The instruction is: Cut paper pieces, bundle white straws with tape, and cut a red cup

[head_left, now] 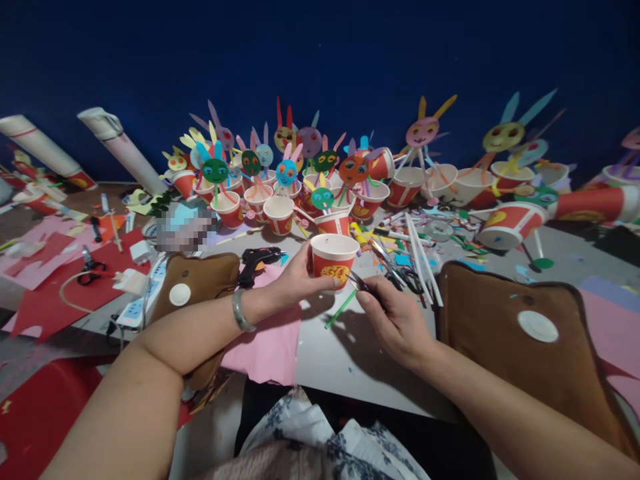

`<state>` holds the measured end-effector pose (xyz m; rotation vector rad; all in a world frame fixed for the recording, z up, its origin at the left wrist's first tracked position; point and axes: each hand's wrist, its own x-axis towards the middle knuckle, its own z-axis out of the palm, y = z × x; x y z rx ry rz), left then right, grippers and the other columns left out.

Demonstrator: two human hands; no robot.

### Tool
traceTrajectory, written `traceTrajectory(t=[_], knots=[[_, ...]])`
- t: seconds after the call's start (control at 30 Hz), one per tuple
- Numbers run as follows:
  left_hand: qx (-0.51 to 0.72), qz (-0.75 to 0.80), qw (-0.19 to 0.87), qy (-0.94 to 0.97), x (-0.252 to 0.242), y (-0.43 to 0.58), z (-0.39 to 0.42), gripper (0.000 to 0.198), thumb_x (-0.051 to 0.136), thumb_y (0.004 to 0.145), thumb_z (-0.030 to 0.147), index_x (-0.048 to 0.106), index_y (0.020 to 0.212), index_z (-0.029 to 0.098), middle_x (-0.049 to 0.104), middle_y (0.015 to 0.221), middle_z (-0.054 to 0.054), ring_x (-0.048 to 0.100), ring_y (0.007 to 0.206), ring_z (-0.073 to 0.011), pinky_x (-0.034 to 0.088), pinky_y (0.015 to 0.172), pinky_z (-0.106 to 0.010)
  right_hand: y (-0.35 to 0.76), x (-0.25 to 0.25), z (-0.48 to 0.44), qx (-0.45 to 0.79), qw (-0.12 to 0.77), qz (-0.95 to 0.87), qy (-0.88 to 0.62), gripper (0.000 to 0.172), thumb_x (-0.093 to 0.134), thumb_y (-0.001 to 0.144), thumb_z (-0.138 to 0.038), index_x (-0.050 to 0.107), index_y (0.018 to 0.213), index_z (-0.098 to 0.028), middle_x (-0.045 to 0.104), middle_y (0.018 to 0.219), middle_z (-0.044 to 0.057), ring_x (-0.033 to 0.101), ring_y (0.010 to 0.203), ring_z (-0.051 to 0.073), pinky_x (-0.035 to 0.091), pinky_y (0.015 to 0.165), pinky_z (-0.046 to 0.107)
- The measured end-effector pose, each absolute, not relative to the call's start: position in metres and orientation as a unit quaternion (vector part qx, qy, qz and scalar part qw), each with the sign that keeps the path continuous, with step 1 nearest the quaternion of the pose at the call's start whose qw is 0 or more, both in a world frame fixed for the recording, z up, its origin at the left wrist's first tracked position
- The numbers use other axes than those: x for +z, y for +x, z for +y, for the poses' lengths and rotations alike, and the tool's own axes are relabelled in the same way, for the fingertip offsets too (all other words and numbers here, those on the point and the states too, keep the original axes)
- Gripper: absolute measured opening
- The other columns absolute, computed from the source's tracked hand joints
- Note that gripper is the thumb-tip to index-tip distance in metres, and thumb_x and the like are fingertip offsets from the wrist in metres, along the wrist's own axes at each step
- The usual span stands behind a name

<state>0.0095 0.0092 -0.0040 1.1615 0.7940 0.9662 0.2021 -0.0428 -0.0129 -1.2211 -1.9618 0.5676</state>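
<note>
Head view: paper cup (pixel 327 248) near centre, upright, mouth up. Left hand (pixel 296 280) closed round its 8 o'clock side. Right hand (pixel 400 323) grips a bladed tool (pixel 354 277), point at the cup's 4 o'clock; contact unclear. Green strip (pixel 340 310) below, at 6; bare tabletop (pixel 327 357) beyond it to the near edge. Tighter elsewhere: glue gun (pixel 257 257) at 9, brown pad (pixel 493 347) at 4, rabbit-headed cups (pixel 279 215) crowding 10 to 12.
</note>
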Motion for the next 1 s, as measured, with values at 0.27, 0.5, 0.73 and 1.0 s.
traceTrajectory(t=[0.27,0.5,0.73,1.0], knots=[[0.425,0.352,0.66,0.51,-0.0038,0.011,0.0063,0.06,0.083,0.064,0.022,0.051,0.115,0.018,0.063,0.112,-0.009,0.06,0.108,-0.0239,0.046,0.098,-0.042,0.2018,-0.0109,-0.0397,0.235,0.37,-0.746,-0.501,0.026,0.044,0.097,-0.038,0.051,0.078,-0.022,0.05,0.055,-0.004,0.046,0.049,0.012,0.035,0.051,0.024],[0.43,0.329,0.663,0.517,-0.0058,0.0098,0.0083,0.06,0.083,0.064,0.023,0.051,0.115,0.019,0.062,0.116,-0.009,0.06,0.109,-0.0238,0.047,0.097,-0.041,0.2012,-0.0147,-0.0376,0.234,0.351,-0.753,-0.505,0.028,0.046,0.096,-0.039,0.05,0.074,-0.022,0.05,0.055,-0.003,0.045,0.049,0.011,0.034,0.05,0.025],[0.432,0.325,0.65,0.533,-0.0084,0.0091,0.0108,0.06,0.083,0.063,0.023,0.05,0.114,0.018,0.062,0.116,-0.01,0.059,0.11,-0.0249,0.047,0.098,-0.042,0.2,-0.0132,-0.0363,0.229,0.347,-0.753,-0.511,0.029,0.046,0.096,-0.039,0.049,0.073,-0.022,0.048,0.054,-0.004,0.043,0.049,0.011,0.034,0.051,0.025],[0.418,0.335,0.632,0.561,-0.0102,0.0102,0.0114,0.062,0.082,0.062,0.022,0.049,0.115,0.017,0.061,0.116,-0.011,0.059,0.109,-0.0257,0.046,0.098,-0.042,0.2017,-0.0125,-0.037,0.228,0.358,-0.738,-0.525,0.029,0.045,0.096,-0.042,0.052,0.076,-0.022,0.049,0.055,-0.003,0.045,0.051,0.012,0.036,0.052,0.025]])
